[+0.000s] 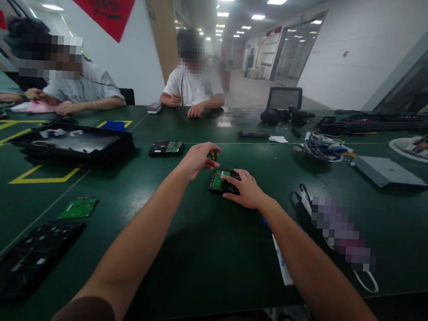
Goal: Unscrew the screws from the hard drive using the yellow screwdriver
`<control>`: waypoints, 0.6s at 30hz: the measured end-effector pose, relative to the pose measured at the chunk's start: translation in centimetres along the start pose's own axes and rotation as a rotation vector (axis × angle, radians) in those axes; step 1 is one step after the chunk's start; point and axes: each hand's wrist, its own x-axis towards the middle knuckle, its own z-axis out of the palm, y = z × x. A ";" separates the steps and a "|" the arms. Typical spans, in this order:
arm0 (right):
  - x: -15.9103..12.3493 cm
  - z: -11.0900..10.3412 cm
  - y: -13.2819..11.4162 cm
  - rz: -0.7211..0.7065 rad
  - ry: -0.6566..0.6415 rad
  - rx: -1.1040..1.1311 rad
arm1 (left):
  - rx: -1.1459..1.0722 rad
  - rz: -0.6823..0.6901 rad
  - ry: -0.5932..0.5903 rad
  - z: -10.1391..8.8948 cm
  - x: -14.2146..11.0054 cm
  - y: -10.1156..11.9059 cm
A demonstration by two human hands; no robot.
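Observation:
My left hand (196,160) is curled above the table, its fingers round a small black-and-yellow tool (213,155), mostly hidden by them. Just below and to the right lies a hard drive (217,182), its green circuit board facing up. Over that drive's right side, my right hand (247,190) grips it, with fingers on top and thumb at the near edge. A second hard drive (166,148) with a partly green face lies to the left of my left hand, untouched.
Left: a black tray (72,141), a loose green circuit board (78,208) and black drive casings (27,260). Right: a strapped pouch (341,230), a grey metal box (391,172) and bundled cables (323,147). An electric screwdriver (254,135) lies behind. Co-workers sit across the table.

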 end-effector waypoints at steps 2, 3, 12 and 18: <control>0.0 0.0 0.0 0.004 0.000 0.001 | 0.006 -0.003 -0.023 0.1 -0.2 0.1; 0.0 0.0 -0.1 0.005 0.001 0.001 | -0.005 -0.009 -0.040 0.2 -0.3 0.2; -0.1 -0.3 -0.2 0.019 -0.015 0.020 | 0.025 0.007 0.063 0.3 -0.1 0.1; 0.1 -0.3 -0.1 0.018 -0.023 0.024 | 0.072 0.014 0.047 0.3 -0.3 0.2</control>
